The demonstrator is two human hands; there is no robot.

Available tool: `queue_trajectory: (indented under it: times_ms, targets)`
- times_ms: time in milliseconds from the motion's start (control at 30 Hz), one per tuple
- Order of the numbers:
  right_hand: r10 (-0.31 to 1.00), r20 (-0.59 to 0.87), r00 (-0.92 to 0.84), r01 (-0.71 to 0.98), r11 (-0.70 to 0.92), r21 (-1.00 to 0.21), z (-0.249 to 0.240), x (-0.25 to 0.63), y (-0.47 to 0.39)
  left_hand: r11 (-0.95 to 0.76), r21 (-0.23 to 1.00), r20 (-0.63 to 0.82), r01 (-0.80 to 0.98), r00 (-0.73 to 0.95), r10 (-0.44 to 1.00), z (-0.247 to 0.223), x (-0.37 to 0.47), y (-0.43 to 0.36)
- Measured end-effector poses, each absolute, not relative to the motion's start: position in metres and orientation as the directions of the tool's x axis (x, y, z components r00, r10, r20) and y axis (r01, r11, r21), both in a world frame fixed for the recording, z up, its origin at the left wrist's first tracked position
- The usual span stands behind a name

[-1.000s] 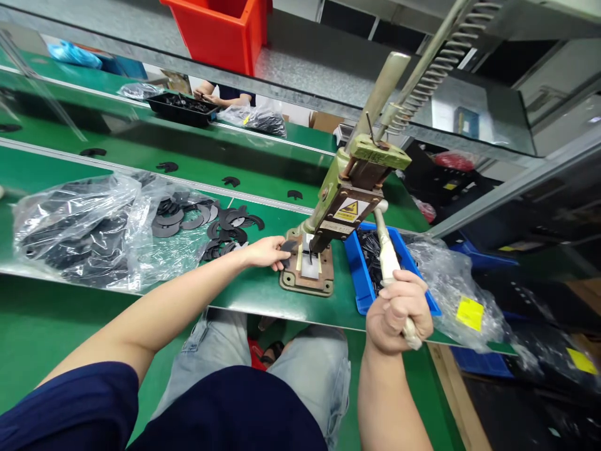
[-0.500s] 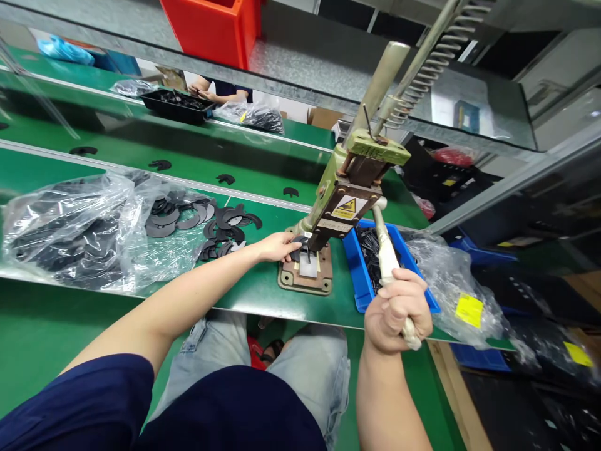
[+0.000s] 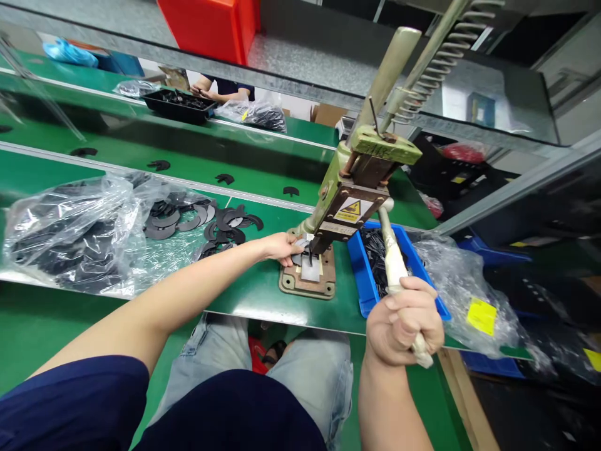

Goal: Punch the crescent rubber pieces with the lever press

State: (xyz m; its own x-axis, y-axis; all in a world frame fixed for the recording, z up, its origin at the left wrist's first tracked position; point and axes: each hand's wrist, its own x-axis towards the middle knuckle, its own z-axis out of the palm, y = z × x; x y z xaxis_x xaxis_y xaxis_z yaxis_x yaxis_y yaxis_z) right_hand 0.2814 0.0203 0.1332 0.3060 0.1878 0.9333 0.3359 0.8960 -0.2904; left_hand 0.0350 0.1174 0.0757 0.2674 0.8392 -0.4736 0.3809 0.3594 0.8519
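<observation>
A green hand press (image 3: 342, 200) stands on the bench, its metal base plate (image 3: 307, 289) bolted flat in front of me. My left hand (image 3: 283, 248) pinches a dark curved plastic piece (image 3: 300, 252) at the foot of the ram, over a small light metal plate (image 3: 310, 269). Part of the piece is hidden by my fingers and the ram. Wrapped round the cloth-covered press lever (image 3: 394, 260) is my right hand (image 3: 404, 321), closed near its lower end. The lever slants down toward me.
Left of the press lie loose curved black pieces (image 3: 230, 225) and a clear plastic bag (image 3: 75, 232) of more. To the right are a blue bin (image 3: 365, 282) of black parts and a plastic bag (image 3: 462, 282). Spaced pieces lie on the green belt behind. Another person's hands (image 3: 204, 91) work beyond.
The view has shifted slightly. The curved piece at the ram looks slightly turned in my left hand. My right hand still grips the lever, with little visible movement relative to the press.
</observation>
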Motion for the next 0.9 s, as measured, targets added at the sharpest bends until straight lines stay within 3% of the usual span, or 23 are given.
queue_trajectory:
  times_ms: [200, 367, 467, 533, 633, 700, 767, 800, 900]
  targets:
    - [0.178, 0.944, 0.277, 0.373, 0.886, -0.277, 0.136, 0.281, 0.017, 0.499, 0.790, -0.593, 0.355, 0.238, 0.769, 0.081, 0.038, 0.118]
    - [0.168, 0.952, 0.256, 0.217, 0.950, -0.226, 0.204, 0.278, 0.038, 0.509, 0.800, -0.584, 0.316, 0.221, 0.781, 0.079, 0.042, 0.114]
    - [0.252, 0.962, 0.105, 0.277, 0.922, -0.271, 0.248, 0.287, 0.056, 0.495, 0.840, -0.538, 0.222, 0.227, 0.812, 0.077, 0.042, 0.106]
    - [0.263, 0.963, 0.064, 0.371, 0.889, -0.268, 0.252, 0.296, 0.062, 0.475, 0.869, -0.494, 0.136, 0.238, 0.836, 0.076, 0.038, 0.096]
    - [0.320, 0.922, 0.216, 0.501, 0.775, -0.386, 0.207, 0.306, 0.061, 0.407, 0.913, -0.402, 0.042, 0.270, 0.875, 0.079, 0.026, 0.074]
    - [0.541, 0.800, 0.261, 0.460, 0.658, -0.596, 0.157, 0.304, 0.051, 0.337, 0.942, -0.322, 0.006, 0.315, 0.893, 0.086, 0.018, 0.055]
    - [0.814, 0.569, 0.113, 0.324, 0.512, -0.796, 0.108, 0.293, 0.037, 0.272, 0.962, -0.252, -0.007, 0.358, 0.899, 0.095, 0.013, 0.034]
    - [0.886, 0.463, 0.004, 0.276, 0.444, -0.852, 0.088, 0.284, 0.029, 0.247, 0.969, -0.228, -0.002, 0.374, 0.899, 0.100, 0.012, 0.025]
    - [0.924, 0.341, -0.171, 0.214, 0.373, -0.903, 0.052, 0.252, 0.008, 0.188, 0.980, -0.196, 0.059, 0.395, 0.897, 0.112, 0.016, 0.002]
